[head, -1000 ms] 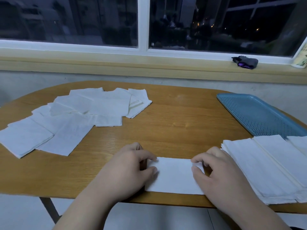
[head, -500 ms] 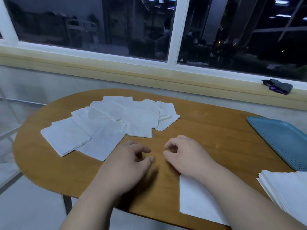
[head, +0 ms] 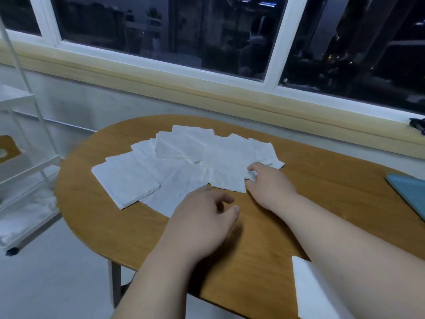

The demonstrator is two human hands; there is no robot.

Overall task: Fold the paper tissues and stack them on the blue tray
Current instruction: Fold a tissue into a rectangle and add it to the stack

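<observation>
Several white paper tissues [head: 184, 164] lie spread and overlapping on the left half of the wooden table [head: 322, 192]. My right hand [head: 269, 185] reaches into their right edge and pinches the corner of one tissue [head: 230, 169] between thumb and fingers. My left hand [head: 202, 217] hovers just in front of the spread, fingers loosely curled, holding nothing. A folded tissue [head: 315, 293] lies at the table's near edge, partly under my right forearm. Only a corner of the blue tray [head: 409, 192] shows at the right edge.
A white wire rack [head: 25, 171] stands left of the table. A window sill [head: 207, 84] runs behind the table, with a small dark object [head: 417, 124] on it at the far right.
My view has swung left. Both hands left the folded tissue and moved forward to the spread; my right hand now pinches a tissue's corner.
</observation>
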